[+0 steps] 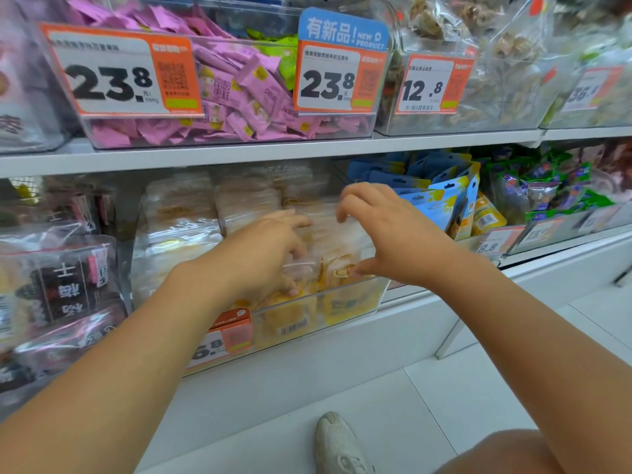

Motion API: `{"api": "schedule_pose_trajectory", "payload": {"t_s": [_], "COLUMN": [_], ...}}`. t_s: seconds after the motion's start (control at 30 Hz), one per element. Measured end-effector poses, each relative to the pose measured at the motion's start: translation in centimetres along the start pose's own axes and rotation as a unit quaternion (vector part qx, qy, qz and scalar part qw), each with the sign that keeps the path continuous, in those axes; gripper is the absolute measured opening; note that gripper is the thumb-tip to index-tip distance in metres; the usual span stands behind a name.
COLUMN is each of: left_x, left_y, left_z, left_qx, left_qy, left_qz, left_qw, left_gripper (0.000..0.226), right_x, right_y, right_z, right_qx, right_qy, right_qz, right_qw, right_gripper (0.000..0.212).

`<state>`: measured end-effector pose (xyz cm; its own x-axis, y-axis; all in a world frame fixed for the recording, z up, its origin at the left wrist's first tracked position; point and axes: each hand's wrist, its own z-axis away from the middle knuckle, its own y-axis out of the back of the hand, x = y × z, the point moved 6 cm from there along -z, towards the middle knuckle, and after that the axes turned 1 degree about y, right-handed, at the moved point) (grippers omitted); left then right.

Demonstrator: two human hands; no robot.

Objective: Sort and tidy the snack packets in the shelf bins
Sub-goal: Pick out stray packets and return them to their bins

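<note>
A clear bin [345, 313] on the lower shelf holds several clear packets of yellow snacks [328, 234]. Both of my hands reach into it from the front. My left hand [263, 251] has its fingers curled down among the front packets, touching one near the bin's front wall. My right hand [386, 234] arches over the same stack, fingertips on a packet's top edge and thumb at its lower part, pinching it. More clear packets [184, 213] are stacked to the left in the same bin.
Dark-labelled packets [61, 282] fill the bin at left. Blue-and-yellow hanging pouches [441, 196] stand to the right, green packets [554, 189] beyond. The upper shelf carries a bin of pink sachets [239, 94] with price tags. My shoe [338, 443] and knee are on the white floor.
</note>
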<state>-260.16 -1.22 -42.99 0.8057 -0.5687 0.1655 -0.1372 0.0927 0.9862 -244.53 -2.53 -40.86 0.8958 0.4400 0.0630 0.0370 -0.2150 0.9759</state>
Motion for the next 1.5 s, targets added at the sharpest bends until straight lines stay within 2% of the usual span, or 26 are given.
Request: {"api": "schedule_pose_trajectory", "payload": {"t_s": [0.03,0.07,0.17,0.23,0.37,0.43,0.47,0.53,0.6,0.63,0.77,0.8,0.87,0.93,1.0,1.03,1.1,1.17,1.2,1.3,1.33,1.37,1.43,1.5], "left_x": [0.1,0.1,-0.5,-0.8,-1.9,-2.5,-2.6,-2.8,-3.0,-3.1,-3.3,-3.4,-3.7,-4.3,-4.8,-4.9,-4.9,-4.3,-3.7,-1.9,-1.3,-0.8,-0.5,-1.1], "left_y": [-0.1,0.0,0.6,0.9,0.5,0.6,0.8,1.4,1.8,1.8,1.5,1.4,1.4,1.8,2.4,2.7,3.5,3.9,3.7,2.1,1.6,1.3,1.3,1.5], "left_z": [0.2,0.4,1.6,2.4,3.6,4.3,4.5,4.9,5.2,5.3,5.6,5.6,5.5,5.6,5.9,6.1,6.3,6.4,6.2,5.9,5.8,5.7,5.2,4.8], "left_qx": [0.011,0.03,0.076,0.091,0.078,0.084,0.091,0.099,0.097,0.093,0.095,0.097,0.112,0.146,0.186,0.214,0.287,0.323,0.307,0.173,0.152,0.152,0.187,0.196], "left_qy": [-0.004,-0.009,0.013,-0.005,-0.007,0.004,0.005,0.019,0.03,0.031,0.029,0.027,0.025,0.038,0.044,0.044,0.032,0.0,-0.014,-0.019,-0.02,-0.024,-0.022,0.002], "left_qz": [0.003,0.01,0.062,0.062,0.038,0.042,0.045,0.046,0.046,0.045,0.061,0.062,0.071,0.093,0.128,0.149,0.183,0.184,0.189,0.235,0.23,0.216,0.192,0.183], "left_qw": [1.0,0.999,0.995,0.994,0.996,0.996,0.995,0.994,0.994,0.994,0.993,0.993,0.991,0.984,0.973,0.964,0.94,0.928,0.933,0.956,0.961,0.964,0.963,0.963], "left_gripper": [0.031,0.037,0.074,0.07,0.046,0.045,0.054,0.075,0.076,0.071,0.063,0.064,0.072,0.083,0.083,0.077,0.052,0.036,0.039,0.066,0.069,0.061,0.018,0.028], "right_x": [-0.5,-0.9,-0.4,0.7,1.1,1.0,0.6,-1.4,-4.0,-4.9,-6.3,-6.5,-6.2,-4.8,-3.5,-3.0,-2.6,-3.0,-3.3,-3.8,-4.0,-4.4,-5.5,-6.3], "right_y": [-0.2,-0.6,-1.1,-1.0,-3.2,-3.2,-2.5,-0.3,1.8,2.1,0.1,-0.2,0.6,2.7,4.2,4.8,5.5,6.1,6.2,6.0,5.6,5.1,3.9,3.3], "right_z": [0.1,0.0,-0.5,-0.5,-0.1,0.1,0.3,0.7,1.0,0.8,-1.3,-1.7,-2.0,-1.4,-0.5,-0.1,0.6,1.0,1.1,0.8,0.7,0.5,0.1,-0.3], "right_qx": [-0.004,-0.023,-0.05,-0.048,-0.131,-0.148,-0.135,-0.042,0.068,0.089,0.031,0.032,0.092,0.189,0.263,0.301,0.367,0.412,0.416,0.389,0.374,0.354,0.293,0.242], "right_qy": [0.023,0.032,-0.004,-0.045,-0.028,-0.045,-0.05,-0.021,0.024,0.031,0.03,0.044,0.055,0.021,-0.013,-0.036,-0.077,-0.116,-0.143,-0.207,-0.219,-0.226,-0.232,-0.216], "right_qz": [-0.027,-0.055,-0.119,-0.132,-0.069,-0.025,-0.014,-0.053,-0.119,-0.12,-0.104,-0.109,-0.121,-0.206,-0.3,-0.322,-0.343,-0.315,-0.304,-0.318,-0.343,-0.392,-0.501,-0.542], "right_qw": [0.999,0.998,0.992,0.989,0.989,0.988,0.989,0.997,0.99,0.988,0.994,0.993,0.987,0.96,0.917,0.897,0.861,0.847,0.845,0.84,0.834,0.819,0.781,0.775], "right_gripper": [0.081,0.087,0.079,0.072,0.089,0.092,0.093,0.087,0.061,0.05,0.024,0.02,0.019,0.014,0.006,0.012,0.02,0.021,0.021,0.019,0.018,0.018,0.02,0.02]}}
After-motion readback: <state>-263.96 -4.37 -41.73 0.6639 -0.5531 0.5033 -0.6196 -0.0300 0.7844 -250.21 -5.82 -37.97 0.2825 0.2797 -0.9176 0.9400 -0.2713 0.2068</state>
